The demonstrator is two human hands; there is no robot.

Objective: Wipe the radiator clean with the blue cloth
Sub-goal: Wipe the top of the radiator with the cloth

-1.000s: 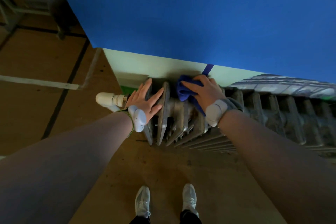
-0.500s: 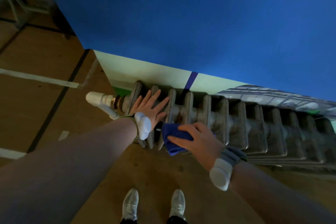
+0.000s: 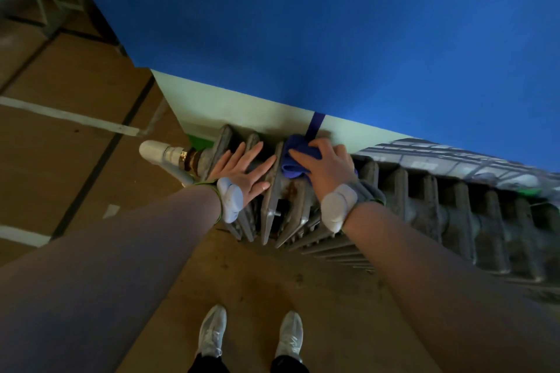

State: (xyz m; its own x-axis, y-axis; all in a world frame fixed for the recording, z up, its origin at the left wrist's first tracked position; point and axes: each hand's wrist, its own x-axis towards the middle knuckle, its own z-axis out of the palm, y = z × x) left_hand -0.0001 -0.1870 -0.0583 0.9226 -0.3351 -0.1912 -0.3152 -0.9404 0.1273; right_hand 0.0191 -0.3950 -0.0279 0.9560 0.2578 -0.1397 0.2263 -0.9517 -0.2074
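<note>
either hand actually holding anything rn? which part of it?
The right hand holds the bunched blue cloth from above, pressing it on the radiator's top. The left hand holds nothing, resting flat on the end fins.

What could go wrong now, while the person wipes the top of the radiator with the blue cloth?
1. The right hand presses the blue cloth near the wall side of the radiator; the cloth may slip down behind it.
2. The left hand lies flat across the fin edges; fingers might get pinched or scraped in the gaps.
3. Rust shows near the pipe joint and below the cloth; it may stain the cloth and smear.
</note>
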